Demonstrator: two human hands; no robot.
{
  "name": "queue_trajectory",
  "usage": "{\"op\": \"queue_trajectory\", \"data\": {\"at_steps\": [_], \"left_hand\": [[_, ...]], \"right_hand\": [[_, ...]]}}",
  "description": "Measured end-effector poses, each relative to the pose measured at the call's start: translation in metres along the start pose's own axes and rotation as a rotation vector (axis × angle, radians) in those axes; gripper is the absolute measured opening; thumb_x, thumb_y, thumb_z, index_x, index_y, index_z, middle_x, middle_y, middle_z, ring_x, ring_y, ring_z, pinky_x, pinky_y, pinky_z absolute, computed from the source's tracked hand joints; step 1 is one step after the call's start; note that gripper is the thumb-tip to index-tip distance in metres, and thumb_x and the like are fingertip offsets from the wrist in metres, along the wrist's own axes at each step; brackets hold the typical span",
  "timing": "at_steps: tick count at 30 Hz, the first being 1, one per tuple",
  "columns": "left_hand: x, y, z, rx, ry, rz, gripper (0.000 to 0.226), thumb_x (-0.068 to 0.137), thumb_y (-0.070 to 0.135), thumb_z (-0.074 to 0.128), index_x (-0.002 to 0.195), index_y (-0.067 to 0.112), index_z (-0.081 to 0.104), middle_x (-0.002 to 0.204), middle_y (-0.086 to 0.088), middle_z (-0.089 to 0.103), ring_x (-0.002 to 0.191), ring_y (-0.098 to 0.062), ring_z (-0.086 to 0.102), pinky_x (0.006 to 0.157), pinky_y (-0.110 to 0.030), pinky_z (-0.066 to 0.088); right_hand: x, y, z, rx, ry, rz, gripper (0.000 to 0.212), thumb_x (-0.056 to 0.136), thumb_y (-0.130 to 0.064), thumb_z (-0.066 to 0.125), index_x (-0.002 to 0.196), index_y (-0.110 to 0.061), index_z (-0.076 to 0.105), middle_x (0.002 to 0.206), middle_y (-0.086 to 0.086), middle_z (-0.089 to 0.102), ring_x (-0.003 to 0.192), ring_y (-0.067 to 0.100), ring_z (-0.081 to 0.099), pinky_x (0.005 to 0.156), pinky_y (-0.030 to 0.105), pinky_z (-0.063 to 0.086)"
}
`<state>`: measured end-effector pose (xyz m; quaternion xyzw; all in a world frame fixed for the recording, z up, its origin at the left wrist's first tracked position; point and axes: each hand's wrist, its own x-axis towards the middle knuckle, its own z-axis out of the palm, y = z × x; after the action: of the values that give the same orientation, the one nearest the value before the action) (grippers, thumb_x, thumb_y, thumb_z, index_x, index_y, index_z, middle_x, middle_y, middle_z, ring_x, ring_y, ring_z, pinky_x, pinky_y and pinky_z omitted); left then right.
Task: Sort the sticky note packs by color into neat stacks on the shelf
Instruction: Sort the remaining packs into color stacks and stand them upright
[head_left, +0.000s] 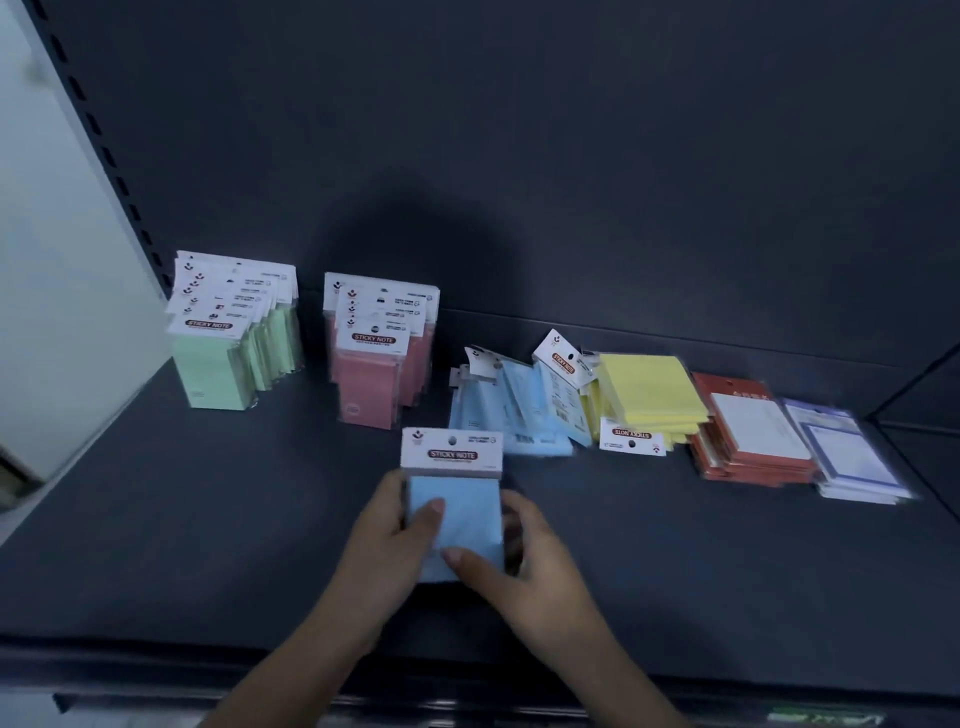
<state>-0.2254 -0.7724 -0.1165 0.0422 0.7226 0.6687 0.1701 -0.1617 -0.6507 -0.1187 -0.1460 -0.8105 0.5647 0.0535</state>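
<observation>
A blue sticky note pack (460, 512) with a white header card stands near the front middle of the dark shelf (208, 519). My left hand (387, 540) grips its left side, thumb on the front. My right hand (519, 561) grips its right side and lower corner. Behind stand a green stack (228, 358) at the left and a pink stack (379, 371) beside it. More blue packs (514, 410) lie loosely fanned behind the held pack. A yellow pile (649, 397) lies to their right.
Red-backed pads (748, 436) and purple-edged pads (852, 462) lie stacked at the far right. The shelf's dark back panel (519, 156) rises behind everything. A slotted upright (104, 150) and a pale wall bound the left side.
</observation>
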Motion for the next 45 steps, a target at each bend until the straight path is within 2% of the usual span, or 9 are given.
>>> {"op": "queue_trajectory", "data": {"at_steps": [7, 11, 16, 20, 23, 33, 39, 42, 45], "left_hand": [[0.027, -0.018, -0.074, 0.612, 0.218, 0.074, 0.074, 0.085, 0.015, 0.064, 0.147, 0.014, 0.022, 0.129, -0.008, 0.051, 0.115, -0.029, 0.048, 0.097, -0.04, 0.039], [0.026, -0.024, -0.075, 0.915, 0.314, 0.057, 0.049, 0.085, 0.021, 0.064, 0.131, 0.012, 0.05, 0.128, -0.015, 0.046, 0.114, -0.037, 0.038, 0.095, -0.045, 0.031], [0.031, -0.016, -0.059, 0.855, 0.34, 0.25, 0.038, 0.08, 0.016, 0.068, 0.117, 0.011, 0.059, 0.127, -0.01, 0.049, 0.116, -0.032, 0.038, 0.092, -0.043, 0.032], [0.028, 0.017, -0.012, 0.55, 0.12, 0.551, 0.032, 0.079, 0.031, 0.052, 0.106, 0.017, 0.062, 0.105, 0.005, 0.06, 0.099, -0.003, 0.046, 0.088, -0.011, 0.033], [0.029, 0.041, 0.027, 0.431, -0.104, 0.577, 0.028, 0.082, 0.021, 0.055, 0.109, 0.02, 0.061, 0.102, 0.012, 0.064, 0.099, 0.0, 0.055, 0.089, -0.009, 0.039], [0.043, 0.053, 0.081, 0.101, -0.236, 0.024, 0.049, 0.088, 0.012, 0.059, 0.134, 0.019, 0.043, 0.127, 0.007, 0.052, 0.107, -0.005, 0.052, 0.083, -0.015, 0.037], [0.043, 0.051, 0.077, -0.125, -0.213, -0.109, 0.044, 0.086, 0.032, 0.063, 0.124, 0.015, 0.051, 0.12, -0.001, 0.061, 0.109, -0.014, 0.059, 0.103, -0.034, 0.043], [0.037, 0.056, 0.074, -0.317, -0.191, -0.096, 0.03, 0.089, 0.023, 0.06, 0.116, 0.01, 0.055, 0.109, -0.004, 0.066, 0.094, -0.014, 0.064, 0.087, -0.029, 0.052], [0.035, 0.058, 0.057, -0.411, -0.049, 0.034, 0.017, 0.089, 0.002, 0.055, 0.098, 0.016, 0.056, 0.087, 0.001, 0.066, 0.076, -0.008, 0.063, 0.065, -0.02, 0.051]], "right_hand": [[0.026, -0.021, 0.052, -0.294, -0.208, -0.122, 0.048, 0.084, -0.024, 0.062, 0.128, -0.024, 0.045, 0.076, -0.009, 0.055, 0.069, 0.004, 0.052, 0.068, 0.021, 0.044], [0.037, -0.017, 0.037, -0.348, 0.009, -0.227, 0.028, 0.084, -0.015, 0.058, 0.111, -0.018, 0.063, 0.084, -0.003, 0.062, 0.077, 0.012, 0.056, 0.075, 0.023, 0.044], [0.059, -0.008, -0.026, -0.169, 0.596, -0.297, 0.033, 0.079, 0.006, 0.051, 0.099, -0.017, 0.062, 0.092, -0.001, 0.058, 0.083, 0.017, 0.057, 0.073, 0.024, 0.045], [0.082, 0.006, -0.057, -0.377, 0.459, -0.12, 0.046, 0.078, 0.007, 0.055, 0.123, -0.005, 0.053, 0.117, 0.002, 0.053, 0.114, 0.02, 0.05, 0.091, 0.015, 0.034], [0.093, 0.019, -0.058, -0.482, 0.282, -0.078, 0.052, 0.079, 0.006, 0.053, 0.129, -0.004, 0.046, 0.128, 0.007, 0.052, 0.122, 0.024, 0.048, 0.1, 0.024, 0.036], [0.091, 0.019, -0.062, -0.804, 0.393, -0.197, 0.042, 0.079, 0.009, 0.047, 0.117, -0.007, 0.056, 0.097, 0.012, 0.066, 0.085, 0.032, 0.062, 0.066, 0.034, 0.045], [0.048, -0.001, -0.059, -0.118, 0.661, -0.245, 0.016, 0.087, 0.001, 0.054, 0.08, -0.011, 0.062, 0.052, -0.002, 0.047, 0.051, 0.006, 0.037, 0.053, 0.025, 0.034], [0.02, -0.02, -0.041, 0.555, 0.501, -0.149, 0.021, 0.085, 0.012, 0.055, 0.078, -0.008, 0.056, 0.057, -0.005, 0.05, 0.057, 0.005, 0.045, 0.058, 0.018, 0.043], [0.007, -0.028, -0.03, 0.749, 0.393, -0.061, 0.035, 0.081, 0.012, 0.058, 0.105, -0.014, 0.056, 0.077, -0.003, 0.07, 0.073, 0.009, 0.065, 0.068, 0.023, 0.055]]}}
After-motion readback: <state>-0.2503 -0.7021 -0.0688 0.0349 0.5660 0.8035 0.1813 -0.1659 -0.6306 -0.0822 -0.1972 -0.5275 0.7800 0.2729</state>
